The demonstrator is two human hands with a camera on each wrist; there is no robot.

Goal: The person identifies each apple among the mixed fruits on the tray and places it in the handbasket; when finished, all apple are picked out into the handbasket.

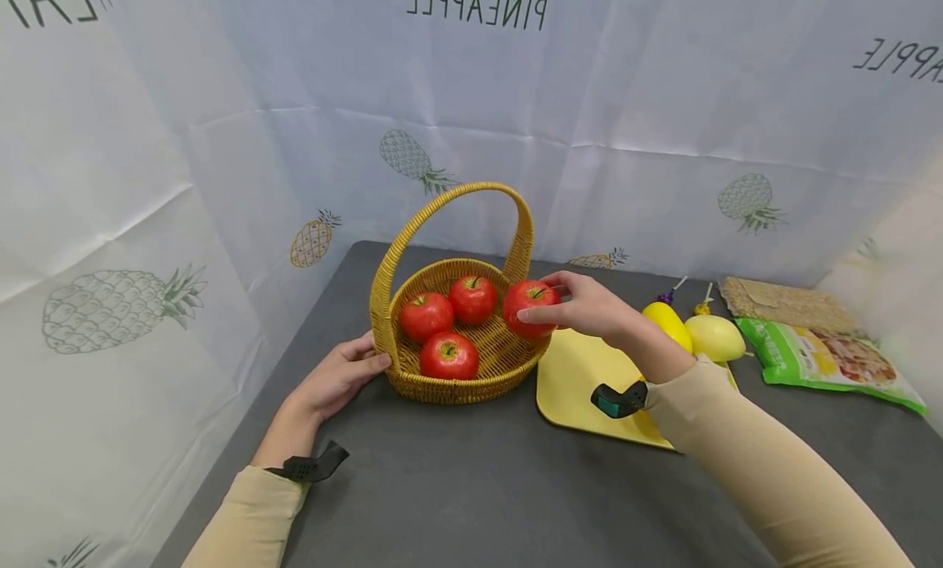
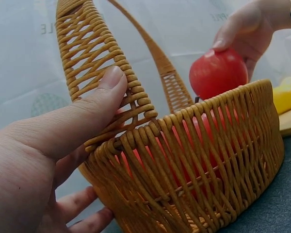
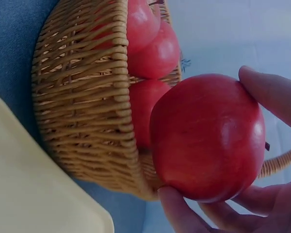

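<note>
From my head view, nearest me are my two sleeves, and beyond them my left hand [image 1: 340, 380] rests against the near-left wall of the wicker basket [image 1: 471, 384], thumb on the rim by the handle foot. My right hand [image 1: 589, 308] grips a red apple [image 1: 527, 308] with curled fingers, holding it right at the basket's right rim. Three more apples [image 1: 447, 318] lie inside. Just right of the basket sits a yellow tray [image 1: 570, 380], with two yellow fruits [image 1: 696, 331] at its far edge and a green snack bag [image 1: 832, 359] further right.

On my left wrist view, my thumb [image 2: 94, 109] presses the woven handle base, with my other fingers curled low against the basket's outer wall; the held apple [image 2: 218, 73] shows above the far rim.

On my right wrist view, my fingertips [image 3: 269, 94] wrap the apple [image 3: 208, 136] beside the basket wall [image 3: 82, 102].
</note>
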